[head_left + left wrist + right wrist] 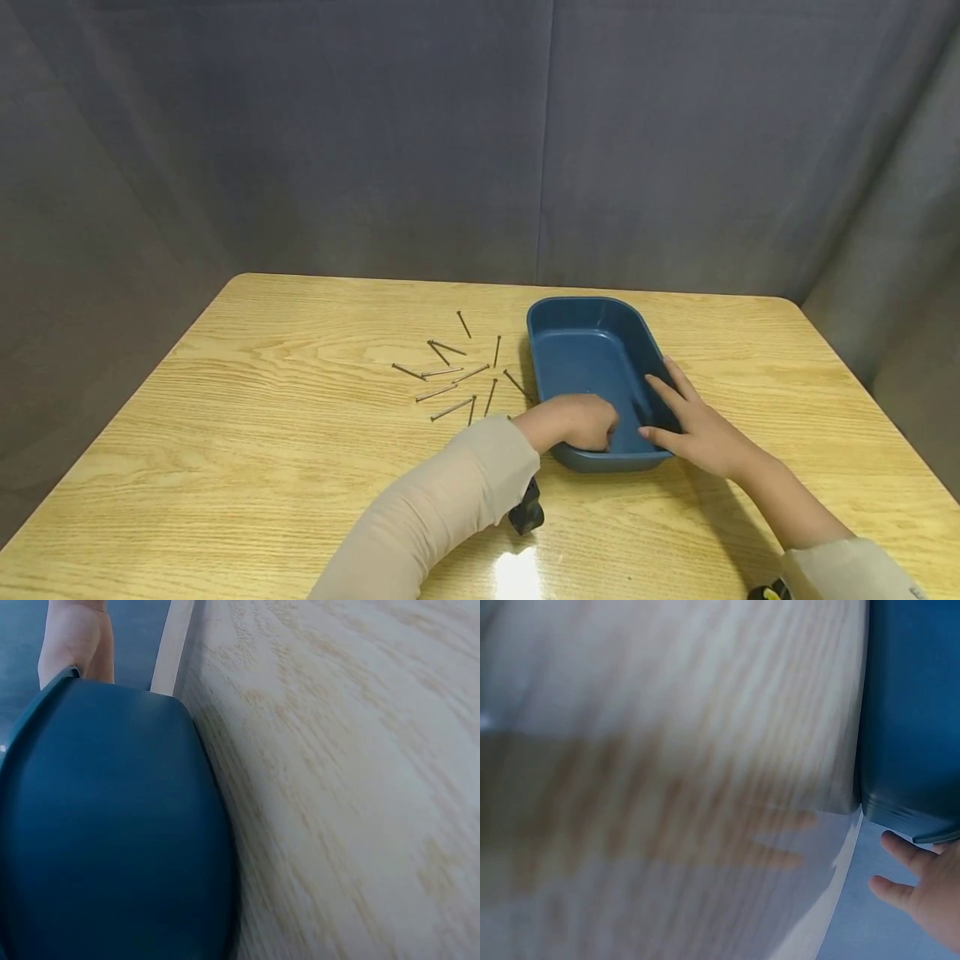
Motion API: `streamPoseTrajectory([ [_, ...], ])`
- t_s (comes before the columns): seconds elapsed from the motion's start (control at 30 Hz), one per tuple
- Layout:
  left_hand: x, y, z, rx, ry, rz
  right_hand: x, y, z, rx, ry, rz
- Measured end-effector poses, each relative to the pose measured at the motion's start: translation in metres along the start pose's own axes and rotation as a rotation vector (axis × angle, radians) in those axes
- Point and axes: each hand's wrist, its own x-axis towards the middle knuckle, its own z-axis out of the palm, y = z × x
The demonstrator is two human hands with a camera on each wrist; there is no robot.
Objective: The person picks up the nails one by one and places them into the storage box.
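Observation:
A deep blue plastic tub (592, 333) stands on the wooden table. My left hand (581, 419) reaches over its near left rim, knuckles up and fingers bent down inside near the front wall. Those fingertips are hidden, so I cannot tell whether they hold anything. In the left wrist view, the same hand (79, 641) shows above the tub's outer wall (120, 817). My right hand (701, 429) is at the right rim, fingers spread and fairly straight, with the thumb over the tub's near right corner. Several nails (452, 408) lie scattered left of the tub.
The light wooden table (247, 433) has its far edge close behind the tub. Grey cloth (360, 150) hangs behind and at both sides. A black wrist camera (527, 510) sits under the left sleeve, and another black device (768, 590) is by the right sleeve.

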Motion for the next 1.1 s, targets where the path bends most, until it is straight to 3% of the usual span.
streamPoseTrajectory([
  [0.4,-0.004,-0.006,-0.002,-0.090,0.166,0.017,0.001,0.001,0.000,-0.001,0.004,0.003],
  [0.83,-0.020,-0.013,-0.007,-0.182,0.287,0.096,-0.001,-0.002,0.000,-0.016,0.009,0.010],
  [1.1,-0.032,-0.017,-0.007,-0.218,0.325,0.107,-0.001,-0.002,0.000,0.000,0.011,0.016],
])
